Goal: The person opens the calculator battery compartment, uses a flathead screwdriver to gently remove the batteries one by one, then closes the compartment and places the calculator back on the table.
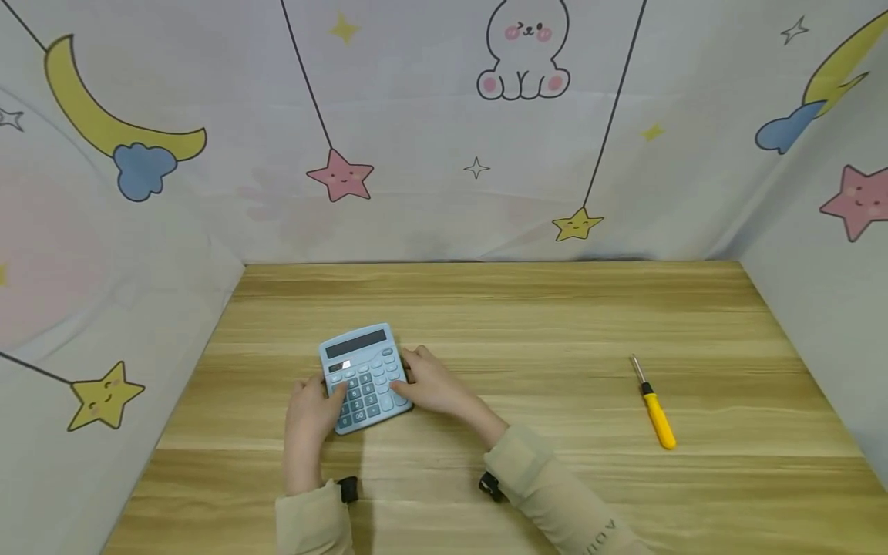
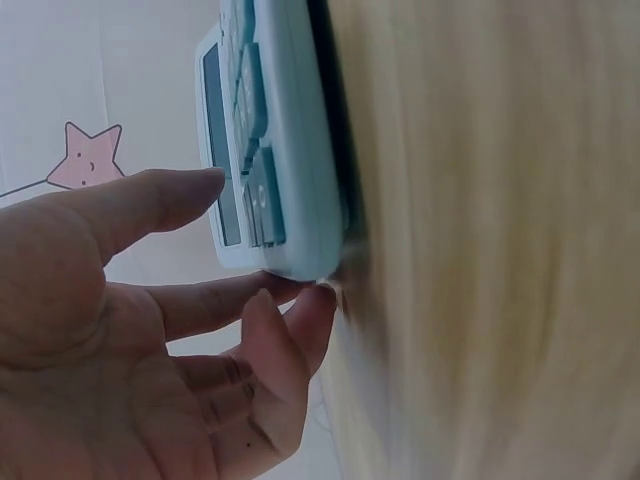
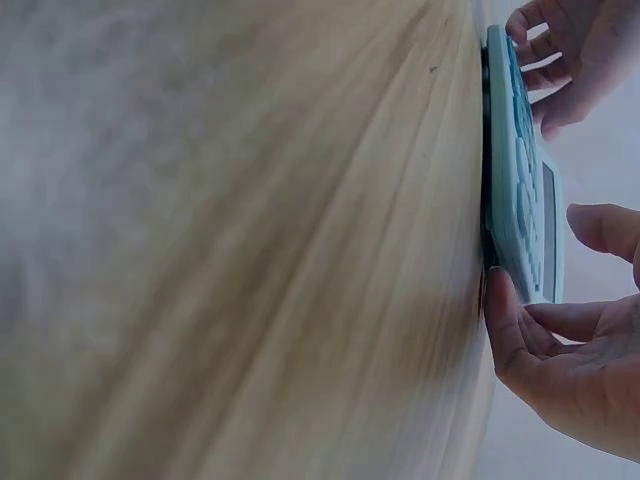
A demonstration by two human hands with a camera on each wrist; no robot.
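Observation:
A light blue calculator (image 1: pixel 368 379) with a dark display strip lies slightly turned at the left-centre of the wooden table. My left hand (image 1: pixel 308 416) holds its left edge, with the thumb over the lower keys and the fingers at the side. On the opposite edge, my right hand (image 1: pixel 433 383) grips with its thumb over the top and fingers along the side. In the left wrist view, the calculator (image 2: pixel 310 150) sits very close to the tabletop with a dark shadow gap; whether it is fully resting there, I cannot tell.
A screwdriver (image 1: pixel 658 416) with a yellow handle lies on the right part of the wooden table (image 1: pixel 527 324). White cloth walls (image 1: pixel 430 116) printed with stars and moons stand along the back and both sides.

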